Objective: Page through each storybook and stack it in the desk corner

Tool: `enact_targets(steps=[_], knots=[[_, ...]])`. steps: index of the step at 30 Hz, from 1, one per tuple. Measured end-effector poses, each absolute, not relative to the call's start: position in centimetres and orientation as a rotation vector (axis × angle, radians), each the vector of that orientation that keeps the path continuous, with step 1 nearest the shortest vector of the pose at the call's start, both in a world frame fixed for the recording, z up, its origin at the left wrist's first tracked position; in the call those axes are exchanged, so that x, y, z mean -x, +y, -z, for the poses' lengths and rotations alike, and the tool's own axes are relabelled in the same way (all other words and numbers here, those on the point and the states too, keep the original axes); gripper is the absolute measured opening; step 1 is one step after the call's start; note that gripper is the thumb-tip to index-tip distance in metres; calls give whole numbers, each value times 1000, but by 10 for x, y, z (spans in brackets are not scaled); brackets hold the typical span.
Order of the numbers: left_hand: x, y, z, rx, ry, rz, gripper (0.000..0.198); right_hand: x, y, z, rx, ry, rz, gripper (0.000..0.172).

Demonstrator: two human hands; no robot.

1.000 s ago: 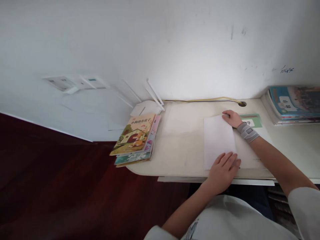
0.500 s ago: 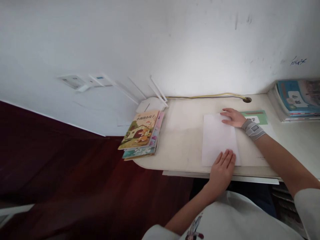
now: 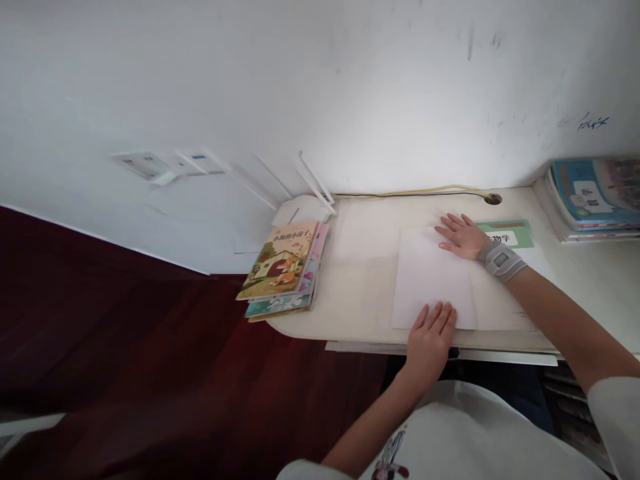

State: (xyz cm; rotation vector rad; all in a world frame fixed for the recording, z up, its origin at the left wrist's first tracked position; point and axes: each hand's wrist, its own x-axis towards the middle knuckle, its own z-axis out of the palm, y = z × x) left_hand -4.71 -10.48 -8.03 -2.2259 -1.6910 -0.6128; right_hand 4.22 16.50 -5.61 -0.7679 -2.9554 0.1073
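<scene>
A white sheet of paper lies on the desk, its right part seeming to overlap the biology textbook, whose green top band and title panel show beyond it. The left hand rests on the sheet's near edge, fingers straight and together, clenching nothing. The right hand, below a grey wrist wrap, lies palm down across the sheet's far right corner and the textbook, fingers spread and grasping nothing. With one palm near and one far, the hands appear placed to press the paper flat and steady against the cover; whether the paper is tucked or folded underneath cannot be told. The near desk edge runs just below the sheet, leaving little margin there. To the left, a stretch of desktop gives sideways room as far as the picture storybooks, which overhang the rounded corner beside a white router. Behind, cables follow the wall to a cable hole; a textbook stack bounds the far right.
</scene>
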Motion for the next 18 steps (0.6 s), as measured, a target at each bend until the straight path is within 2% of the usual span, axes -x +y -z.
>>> enact_targets(steps=[7, 11, 14, 16, 18], knots=[[44, -106, 83, 2255, -1689, 603, 39, -37, 167, 62, 784, -2907, -287, 65], [56, -105, 75, 2250, -1764, 669, 29, -39, 163, 63, 803, -2718, -202, 60], [92, -103, 56, 1990, -2009, 653, 38, -44, 152, 64, 864, -2514, -197, 57], [123, -101, 43, 1693, -2338, 555, 48, -51, 141, 66, 901, -2422, -283, 59], [151, -100, 34, 1575, -2625, 461, 41, -60, 127, 69, 933, -2367, -400, 64]])
